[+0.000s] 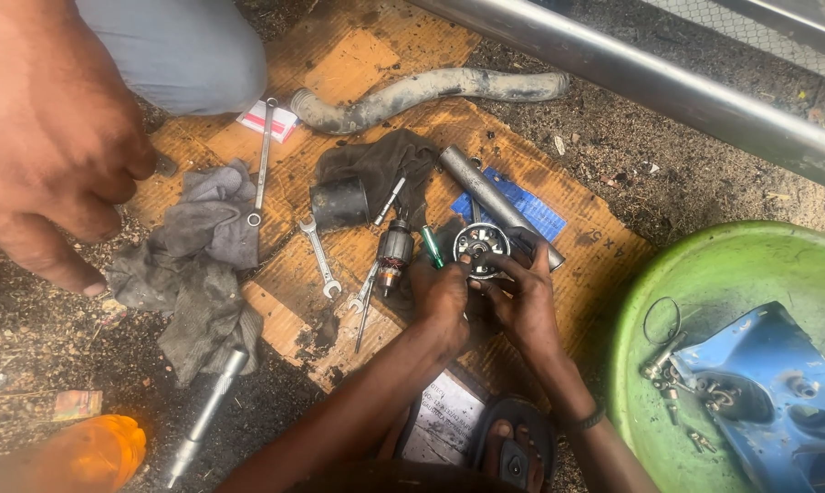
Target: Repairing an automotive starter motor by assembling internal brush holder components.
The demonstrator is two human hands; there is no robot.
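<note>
Just right of the armature (395, 253), my left hand (440, 297) and right hand (525, 306) grip the round brush plate (482, 245), fingers closed. Best kept level.

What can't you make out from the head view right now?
- Round metal part: its lower half is hidden by the left hand and right hand.
- Blue housing in the green basin: cut off by the frame's right and bottom edges.
- Small bolts in the basin: too small to tell apart.
- Another person's hand: cut off at top left.
</note>
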